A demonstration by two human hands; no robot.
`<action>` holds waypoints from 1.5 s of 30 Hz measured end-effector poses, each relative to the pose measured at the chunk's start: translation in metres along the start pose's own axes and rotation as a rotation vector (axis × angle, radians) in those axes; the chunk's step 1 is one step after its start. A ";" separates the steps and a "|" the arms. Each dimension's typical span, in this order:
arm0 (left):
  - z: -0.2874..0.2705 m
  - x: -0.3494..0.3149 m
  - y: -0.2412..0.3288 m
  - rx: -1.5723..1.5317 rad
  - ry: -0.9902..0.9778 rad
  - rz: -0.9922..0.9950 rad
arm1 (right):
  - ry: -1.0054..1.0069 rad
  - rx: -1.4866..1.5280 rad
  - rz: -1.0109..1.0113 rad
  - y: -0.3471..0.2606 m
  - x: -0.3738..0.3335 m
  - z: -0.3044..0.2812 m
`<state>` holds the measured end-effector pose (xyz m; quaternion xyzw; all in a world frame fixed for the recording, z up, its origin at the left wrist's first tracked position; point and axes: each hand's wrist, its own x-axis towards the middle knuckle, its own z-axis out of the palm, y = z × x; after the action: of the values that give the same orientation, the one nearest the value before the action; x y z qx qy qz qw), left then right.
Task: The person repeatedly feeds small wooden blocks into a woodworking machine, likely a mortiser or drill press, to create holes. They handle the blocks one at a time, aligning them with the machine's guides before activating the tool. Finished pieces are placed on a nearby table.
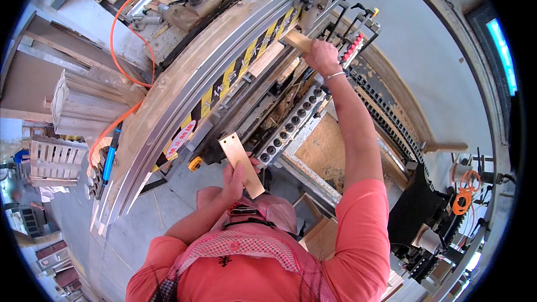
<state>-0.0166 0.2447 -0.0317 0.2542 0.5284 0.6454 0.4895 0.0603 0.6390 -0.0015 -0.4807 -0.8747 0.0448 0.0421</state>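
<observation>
The left grip [237, 178] is clamped on a flat wooden strip [235, 148], with two small holes near the end away from the body. Ahead and to its right, at arm's length, the right grip [323, 57] is closed around one end of a wooden block [297, 40]. Left of the right grip lies a pale wooden piece [267, 60] beside a black-and-yellow striped band [246, 59]. Between both grips runs a row of dark round fittings [290, 127]; well left of them curves an orange hose [112, 39].
</observation>
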 end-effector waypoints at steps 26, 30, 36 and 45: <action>0.013 -0.007 0.030 0.188 0.008 -0.055 | -0.008 -0.045 0.005 -0.003 0.000 -0.008; 0.005 -0.006 0.009 0.100 0.013 -0.008 | 0.016 -0.045 -0.009 -0.004 0.000 -0.005; 0.000 -0.003 0.002 0.103 0.013 -0.031 | 0.032 -0.068 -0.028 -0.006 -0.002 -0.006; -0.006 0.002 0.016 0.302 -0.152 -0.013 | 0.004 -0.107 -0.001 -0.008 -0.003 -0.006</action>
<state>-0.0284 0.2441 -0.0188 0.3694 0.5825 0.5343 0.4887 0.0556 0.6322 0.0050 -0.4820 -0.8760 -0.0028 0.0182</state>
